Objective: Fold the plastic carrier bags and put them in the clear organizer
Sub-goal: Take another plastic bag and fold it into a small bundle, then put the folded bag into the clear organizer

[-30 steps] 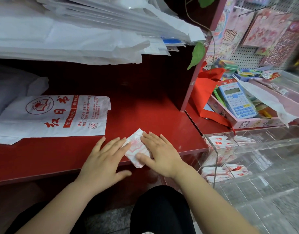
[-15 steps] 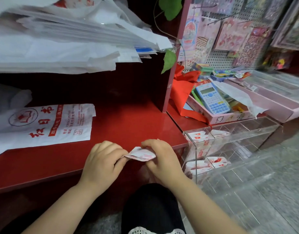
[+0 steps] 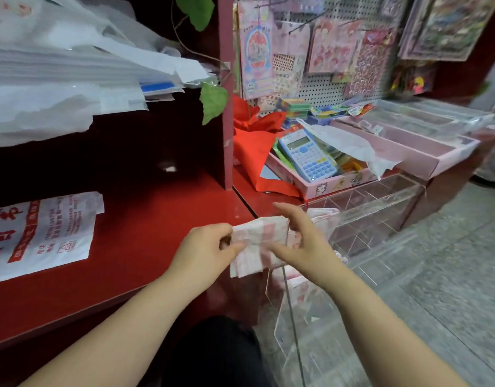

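Being held at the red shelf's (image 3: pixel 146 247) front edge: a folded bag (image 3: pixel 254 236).
It is being pinched by the left hand (image 3: pixel 204 250) and right hand (image 3: pixel 307 247), beside the clear organizer (image 3: pixel 380 213).

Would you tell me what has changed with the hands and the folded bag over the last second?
The folded bag, pressed flat on the red shelf a second ago, has been lifted and carried right toward the clear organizer. The left hand pinches its left edge and the right hand grips its right side. The flat printed bag and the calculator stayed put.
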`<state>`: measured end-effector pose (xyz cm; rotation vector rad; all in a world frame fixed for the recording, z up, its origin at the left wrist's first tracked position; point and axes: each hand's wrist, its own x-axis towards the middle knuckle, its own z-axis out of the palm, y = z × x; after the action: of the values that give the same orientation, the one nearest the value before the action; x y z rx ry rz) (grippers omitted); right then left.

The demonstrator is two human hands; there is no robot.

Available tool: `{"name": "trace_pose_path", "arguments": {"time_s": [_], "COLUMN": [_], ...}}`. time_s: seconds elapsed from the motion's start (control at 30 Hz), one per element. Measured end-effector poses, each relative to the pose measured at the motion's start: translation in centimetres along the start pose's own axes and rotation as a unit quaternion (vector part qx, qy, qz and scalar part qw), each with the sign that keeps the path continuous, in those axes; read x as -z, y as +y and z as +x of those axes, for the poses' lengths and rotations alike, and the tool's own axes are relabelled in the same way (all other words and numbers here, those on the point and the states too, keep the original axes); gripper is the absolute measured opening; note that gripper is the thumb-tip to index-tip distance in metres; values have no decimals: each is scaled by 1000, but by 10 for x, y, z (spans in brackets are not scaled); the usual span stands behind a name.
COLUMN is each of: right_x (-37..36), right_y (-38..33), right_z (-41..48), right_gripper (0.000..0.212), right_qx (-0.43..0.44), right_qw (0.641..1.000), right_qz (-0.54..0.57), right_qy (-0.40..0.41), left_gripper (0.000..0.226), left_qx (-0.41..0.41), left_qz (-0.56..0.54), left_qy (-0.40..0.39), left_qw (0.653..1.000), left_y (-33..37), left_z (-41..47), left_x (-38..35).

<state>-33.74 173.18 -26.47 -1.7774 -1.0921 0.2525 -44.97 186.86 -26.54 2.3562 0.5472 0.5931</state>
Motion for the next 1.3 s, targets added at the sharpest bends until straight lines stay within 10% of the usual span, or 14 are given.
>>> {"name": "trace_pose_path", "arguments": {"time_s": [0.27, 0.57, 0.73, 1.0, 1.3], "right_x": [72, 143, 130, 126, 113], "right_y": [17, 83, 104, 114, 95], "right_z": [36, 48, 62, 76, 98], "right_gripper": [23, 26, 36, 29, 10], "right_qx": [-15, -125, -146, -166, -60], "right_qw": [916, 967, 951, 952, 955], "right_qz": [-388, -57, 149, 176, -291], "right_qy": [-96, 214, 228, 189, -23], "left_gripper": [15, 42, 47, 35, 17], "left_qx": [-77, -130, -110, -123, -106], "left_qz": [6, 110, 103, 80, 62], "left_qy": [-40, -121, -139, -114, -100], "left_qw": [996, 978, 979, 983, 987], "left_y": [50, 43, 39, 32, 32], "left_z": [51, 98, 111, 109, 103], "left_x": [-57, -124, -139, -140, -136]}}
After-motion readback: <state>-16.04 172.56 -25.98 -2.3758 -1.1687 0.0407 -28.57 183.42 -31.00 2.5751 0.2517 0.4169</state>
